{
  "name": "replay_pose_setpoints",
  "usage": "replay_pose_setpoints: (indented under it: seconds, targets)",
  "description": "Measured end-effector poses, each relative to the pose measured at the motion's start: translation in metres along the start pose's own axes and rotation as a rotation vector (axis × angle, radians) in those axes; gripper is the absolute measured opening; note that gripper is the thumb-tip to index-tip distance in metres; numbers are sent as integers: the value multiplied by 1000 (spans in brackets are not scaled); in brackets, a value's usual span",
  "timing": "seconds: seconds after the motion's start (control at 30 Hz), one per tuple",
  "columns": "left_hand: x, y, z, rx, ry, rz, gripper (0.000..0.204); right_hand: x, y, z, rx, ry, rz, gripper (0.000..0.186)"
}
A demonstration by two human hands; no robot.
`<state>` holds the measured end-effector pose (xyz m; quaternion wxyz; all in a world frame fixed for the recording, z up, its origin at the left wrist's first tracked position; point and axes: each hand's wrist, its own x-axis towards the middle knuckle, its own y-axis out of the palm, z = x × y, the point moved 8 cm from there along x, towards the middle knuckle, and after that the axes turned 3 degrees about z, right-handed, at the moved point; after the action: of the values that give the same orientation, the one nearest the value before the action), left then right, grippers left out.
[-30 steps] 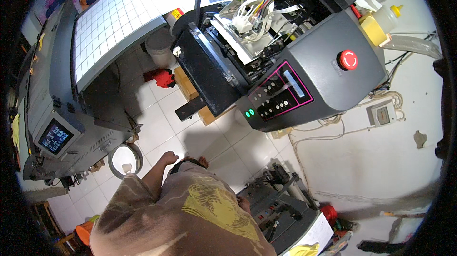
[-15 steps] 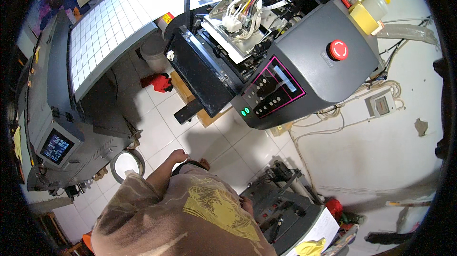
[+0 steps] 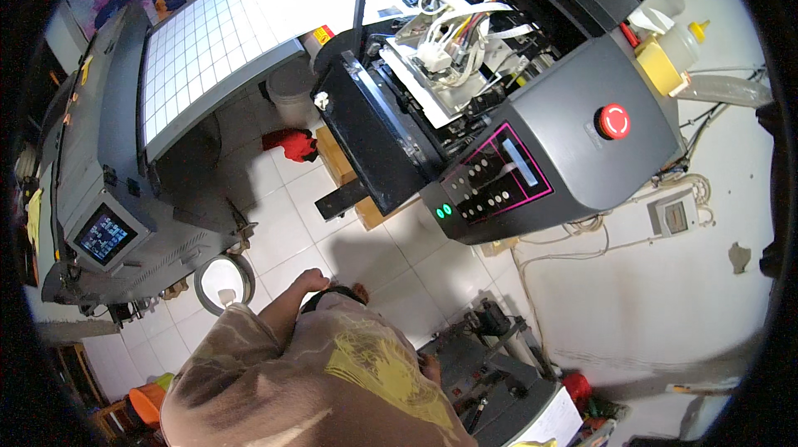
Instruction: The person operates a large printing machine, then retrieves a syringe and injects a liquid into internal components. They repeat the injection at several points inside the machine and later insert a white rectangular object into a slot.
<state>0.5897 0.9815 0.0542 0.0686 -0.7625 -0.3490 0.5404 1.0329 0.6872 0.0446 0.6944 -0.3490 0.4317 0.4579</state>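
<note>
My left hand [image 3: 311, 280] hangs low beside my body above the white tiled floor [image 3: 283, 222]. Its fingers look loosely curled and nothing shows in it. Only a sliver of my right hand [image 3: 430, 368] peeks out past the edge of my brown shirt with a yellow print [image 3: 332, 380]; its fingers are hidden. A black sandal [image 3: 334, 296] shows just beyond the left hand. In front of me stands a large dark printer [image 3: 582, 139] with its cover open, a button panel framed in pink [image 3: 495, 185], two green lights and a red round stop button [image 3: 613, 121].
A second long grey machine [image 3: 108, 172] with a white gridded sheet [image 3: 216, 39] and a small screen [image 3: 103, 235] stands left. A round white pail [image 3: 223, 282], a red cloth [image 3: 291, 144] and a wooden block [image 3: 337, 160] lie on the floor. Cables [image 3: 573, 243] run along the right; a dark tool stand [image 3: 499, 364] sits bottom right.
The view has shifted, so the printer sits further right and lower in the picture. My left arm still hangs at my side in much the same pose.
</note>
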Motion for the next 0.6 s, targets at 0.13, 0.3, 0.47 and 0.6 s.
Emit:
replay_pose_setpoints:
  seconds: [0.13, 0.3, 0.47, 0.6]
  targets:
    - [-5, 1, 0, -23, -38, 9, 56, 10, -5, -5, -5, 1, 27, 42]
    - [-10, 8, 5, -78, -50, 13, 61, 20, -9, -2, -90, -141, 193, 41]
    - [-13, 17, 20, -116, -64, -63, 51, 39, -23, -8, 106, -190, 185, 42]
    - [-18, 26, 47, -227, -122, -125, 53, 74, -19, -6, 154, -46, 329, 41]
